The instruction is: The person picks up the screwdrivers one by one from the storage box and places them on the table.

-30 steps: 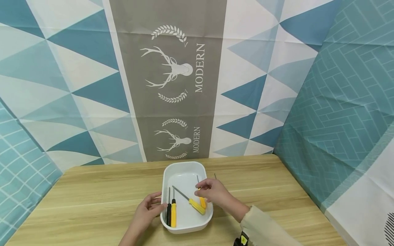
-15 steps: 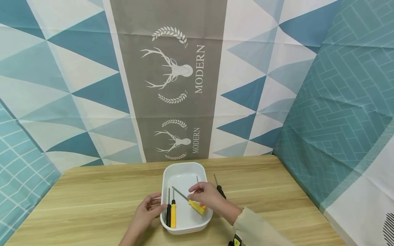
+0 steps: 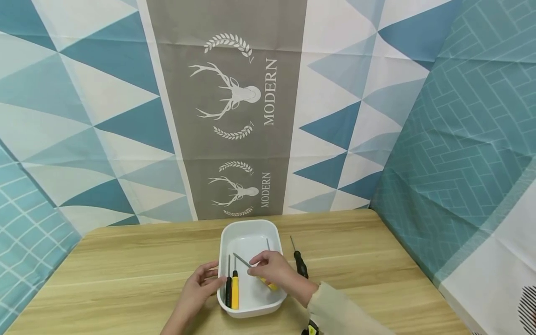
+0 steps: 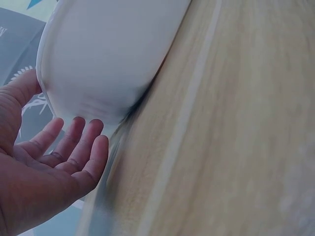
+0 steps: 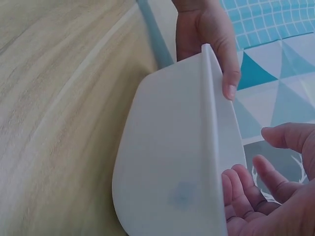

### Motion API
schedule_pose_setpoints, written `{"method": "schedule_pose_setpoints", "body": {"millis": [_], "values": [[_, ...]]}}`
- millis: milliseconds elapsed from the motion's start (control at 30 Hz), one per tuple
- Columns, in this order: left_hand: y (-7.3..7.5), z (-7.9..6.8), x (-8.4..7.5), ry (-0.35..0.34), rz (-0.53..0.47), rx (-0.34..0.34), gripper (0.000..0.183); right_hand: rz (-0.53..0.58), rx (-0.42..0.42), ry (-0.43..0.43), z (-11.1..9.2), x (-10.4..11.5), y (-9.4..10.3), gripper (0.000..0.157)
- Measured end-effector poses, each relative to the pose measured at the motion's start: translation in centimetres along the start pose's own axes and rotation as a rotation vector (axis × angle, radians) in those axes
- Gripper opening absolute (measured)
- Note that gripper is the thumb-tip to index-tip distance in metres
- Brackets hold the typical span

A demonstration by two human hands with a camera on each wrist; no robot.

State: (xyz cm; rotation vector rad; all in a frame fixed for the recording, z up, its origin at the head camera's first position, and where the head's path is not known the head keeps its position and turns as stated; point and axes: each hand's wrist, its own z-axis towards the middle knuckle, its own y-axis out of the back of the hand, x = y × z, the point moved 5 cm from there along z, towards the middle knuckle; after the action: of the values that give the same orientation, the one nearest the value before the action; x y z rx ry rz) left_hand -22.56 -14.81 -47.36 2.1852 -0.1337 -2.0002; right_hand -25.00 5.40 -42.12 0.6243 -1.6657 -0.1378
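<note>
A white tray (image 3: 251, 311) stands on the table, with several screwdrivers inside. My left hand (image 3: 200, 288) holds its left side, thumb over the rim and fingers along the outer wall. Beside that thumb lie a black screwdriver (image 3: 228, 292) and a yellow screwdriver with a black collar (image 3: 235, 292). My right hand (image 3: 273, 271) hovers inside the tray over another yellow screwdriver (image 3: 242, 259), covering most of its handle. In the right wrist view, the thumb and fingers of the right hand (image 5: 275, 189) are apart with nothing visible between them. One more thin shaft (image 3: 268, 243) shows behind this hand.
Outside the tray, a black-handled screwdriver (image 3: 300, 265) lies to the right on the wooden table (image 3: 146, 270). A small black and yellow item (image 3: 311, 328) shows by the right sleeve. Patterned cloth (image 3: 247, 139) hangs behind the table.
My right hand has moved left across the tray, away from the orange handle and over the slanted yellow screwdriver. The black screwdriver on the table is now uncovered. The left hand stays put.
</note>
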Motion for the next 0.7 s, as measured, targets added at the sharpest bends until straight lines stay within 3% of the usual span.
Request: {"method": "schedule_pose_setpoints", "body": {"millis": [700], "values": [[0.0, 0.2, 0.4, 0.006, -0.002, 0.000, 0.055, -0.018, -0.043, -0.049, 0.4, -0.6, -2.3, 0.022]]}}
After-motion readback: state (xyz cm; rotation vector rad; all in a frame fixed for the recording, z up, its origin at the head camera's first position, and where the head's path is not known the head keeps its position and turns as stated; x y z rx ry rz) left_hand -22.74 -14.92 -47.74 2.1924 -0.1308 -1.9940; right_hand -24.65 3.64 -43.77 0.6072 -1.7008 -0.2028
